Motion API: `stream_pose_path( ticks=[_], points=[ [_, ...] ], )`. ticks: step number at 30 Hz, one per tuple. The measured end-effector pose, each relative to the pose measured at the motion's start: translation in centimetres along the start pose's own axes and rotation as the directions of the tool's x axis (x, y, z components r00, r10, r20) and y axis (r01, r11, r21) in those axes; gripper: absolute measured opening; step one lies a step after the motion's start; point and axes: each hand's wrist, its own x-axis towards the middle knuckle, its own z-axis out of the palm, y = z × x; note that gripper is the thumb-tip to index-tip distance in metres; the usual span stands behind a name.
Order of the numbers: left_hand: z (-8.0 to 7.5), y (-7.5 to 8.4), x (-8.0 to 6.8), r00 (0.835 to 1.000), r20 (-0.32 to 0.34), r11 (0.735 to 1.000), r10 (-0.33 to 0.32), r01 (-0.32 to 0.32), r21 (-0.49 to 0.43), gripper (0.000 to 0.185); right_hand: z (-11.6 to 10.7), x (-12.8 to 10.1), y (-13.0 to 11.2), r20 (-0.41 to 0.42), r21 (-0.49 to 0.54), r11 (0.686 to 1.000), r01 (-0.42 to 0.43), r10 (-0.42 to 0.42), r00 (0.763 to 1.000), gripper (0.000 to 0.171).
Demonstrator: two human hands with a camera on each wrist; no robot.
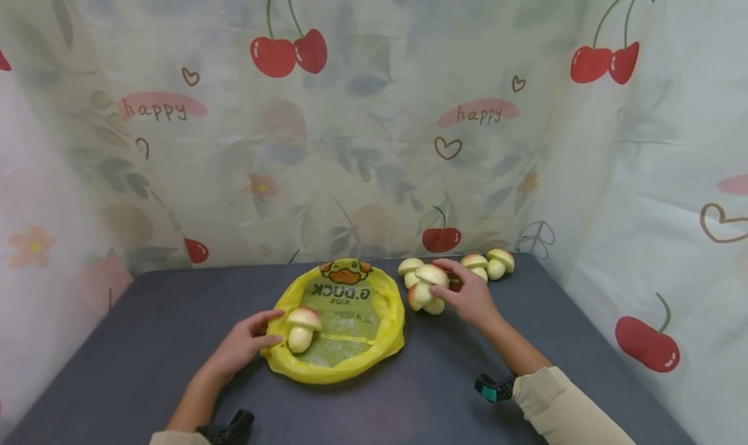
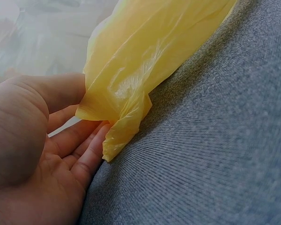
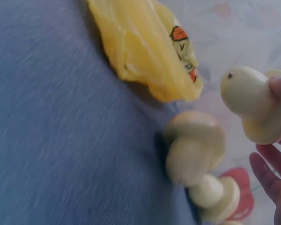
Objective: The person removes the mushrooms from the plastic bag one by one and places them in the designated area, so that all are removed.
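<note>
A yellow plastic bag (image 1: pixel 356 315) printed with a duck lies open on the dark grey table (image 1: pixel 175 315). One cream toy mushroom (image 1: pixel 302 329) with a pink-tinged cap stands inside it. My left hand (image 1: pixel 264 331) holds the bag's near-left rim (image 2: pixel 124 101) between thumb and fingers (image 2: pixel 82 147), right beside that mushroom. To the right of the bag, my right hand (image 1: pixel 448 284) grips another toy mushroom (image 1: pixel 430 277) (image 3: pixel 253 105), lifted just above two more mushrooms (image 3: pixel 194 147) on the table.
More toy mushrooms (image 1: pixel 489 263) lie at the back of the table, right of my right hand, and one (image 1: pixel 409 267) to its left. A cherry-print curtain (image 1: pixel 374 139) encloses the table behind and at both sides.
</note>
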Motion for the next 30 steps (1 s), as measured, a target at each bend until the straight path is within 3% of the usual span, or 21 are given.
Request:
stream_pose_path(
  ticks=[9,17,30],
  points=[
    [-0.1,0.0,-0.1,1.000,-0.005,1.000,0.004,-0.004,-0.002,0.058,-1.7,-2.0,1.5,-0.036,-0.072,0.997,-0.037,0.034,0.999,0.050],
    [-0.1,-0.1,0.0,1.000,-0.006,1.000,0.001,-0.001,0.001,0.058,-2.6,-3.6,3.7,-0.018,-0.142,0.985,-0.099,0.097,0.995,0.049],
    [0.1,-0.2,0.0,1.000,-0.013,1.000,-0.004,0.004,-0.004,0.058,-3.4,-3.4,6.6,-0.018,-0.197,0.959,-0.202,0.203,0.979,0.052]
  ],
)
